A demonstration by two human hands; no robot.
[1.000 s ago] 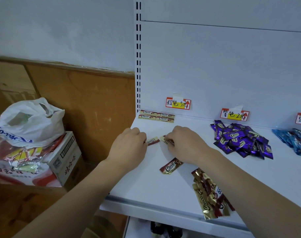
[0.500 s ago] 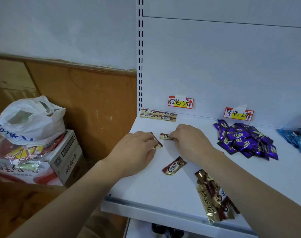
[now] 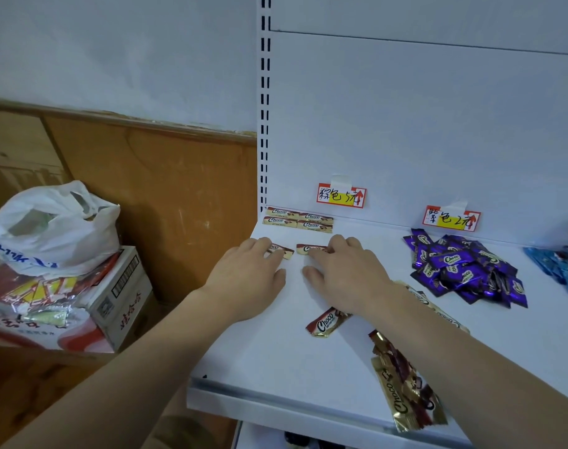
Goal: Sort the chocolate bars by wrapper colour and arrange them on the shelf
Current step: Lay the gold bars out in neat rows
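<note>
Glossy foil wrappers (image 3: 463,267); matt white shelf (image 3: 276,351).

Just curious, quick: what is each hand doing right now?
Left hand: open, straight fingers pressing a brown bar flat on the shelf.
Right hand: open, fingers pressing another brown bar.

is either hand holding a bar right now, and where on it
Neither grips one. Each hand's straight fingers press a brown bar flat on the shelf: left hand on its left end, right hand on its right end.
</note>
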